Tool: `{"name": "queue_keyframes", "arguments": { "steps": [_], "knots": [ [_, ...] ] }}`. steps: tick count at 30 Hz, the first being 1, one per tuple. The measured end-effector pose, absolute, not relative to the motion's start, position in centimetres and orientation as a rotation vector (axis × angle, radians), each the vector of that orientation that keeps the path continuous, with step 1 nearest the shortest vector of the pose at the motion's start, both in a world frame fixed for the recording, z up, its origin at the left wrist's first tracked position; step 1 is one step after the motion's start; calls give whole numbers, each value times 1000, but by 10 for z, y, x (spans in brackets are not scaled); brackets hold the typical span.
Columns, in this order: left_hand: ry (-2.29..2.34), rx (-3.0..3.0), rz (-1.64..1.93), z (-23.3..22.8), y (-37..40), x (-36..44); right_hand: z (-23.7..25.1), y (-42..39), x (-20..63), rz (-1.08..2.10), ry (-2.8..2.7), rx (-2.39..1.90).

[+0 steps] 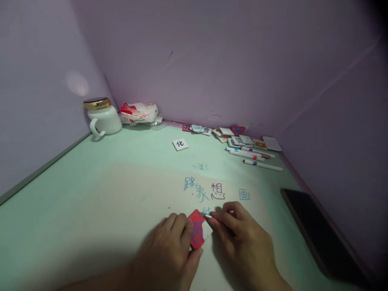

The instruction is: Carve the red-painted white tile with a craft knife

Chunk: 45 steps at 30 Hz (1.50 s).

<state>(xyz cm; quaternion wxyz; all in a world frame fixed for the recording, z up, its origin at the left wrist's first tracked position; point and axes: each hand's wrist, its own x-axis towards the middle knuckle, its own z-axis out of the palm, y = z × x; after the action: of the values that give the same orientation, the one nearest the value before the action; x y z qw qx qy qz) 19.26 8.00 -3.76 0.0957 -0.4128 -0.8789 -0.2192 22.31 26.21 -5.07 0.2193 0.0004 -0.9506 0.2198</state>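
Observation:
My left hand (172,242) grips a small red card (197,232) by its left edge, thumb below and fingers on top. Purple marks cover much of the card's face. My right hand (242,234) is closed in a pinch on a slim, light-coloured pointed tool (207,216); its tip meets the card's upper right edge, and most of the tool is hidden in the fingers. Underneath lies a large pale sheet (121,202) with blue and purple Chinese characters (217,191) written just beyond my hands.
A white tile with a black character (180,144) lies apart. Further right are several stacked tiles (227,132) and marker pens (262,165). A dark phone (315,230) rests at right. Back left stand a gold-lidded mug (106,119) and a red-white packet (139,113) against the walls.

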Motion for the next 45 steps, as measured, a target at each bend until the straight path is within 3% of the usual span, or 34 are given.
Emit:
{"name": "queue_keyframes", "arguments": {
  "steps": [7,15,26,35,45],
  "knots": [
    [-2568,-1211,-625,-36,81,190,-54,262,224,624,-2521,31],
    [-2570,-1213,-671,-37,82,191,-46,249,231,376,-2558,25],
    [-2566,-1186,-685,-36,81,193,-52,251,225,463,-2535,45],
    [-2533,-1256,-682,-40,78,192,-55,247,215,293,-2471,25],
    [-2559,-1236,-682,-38,80,191,-54,262,230,676,-2349,-1]
  ]
}}
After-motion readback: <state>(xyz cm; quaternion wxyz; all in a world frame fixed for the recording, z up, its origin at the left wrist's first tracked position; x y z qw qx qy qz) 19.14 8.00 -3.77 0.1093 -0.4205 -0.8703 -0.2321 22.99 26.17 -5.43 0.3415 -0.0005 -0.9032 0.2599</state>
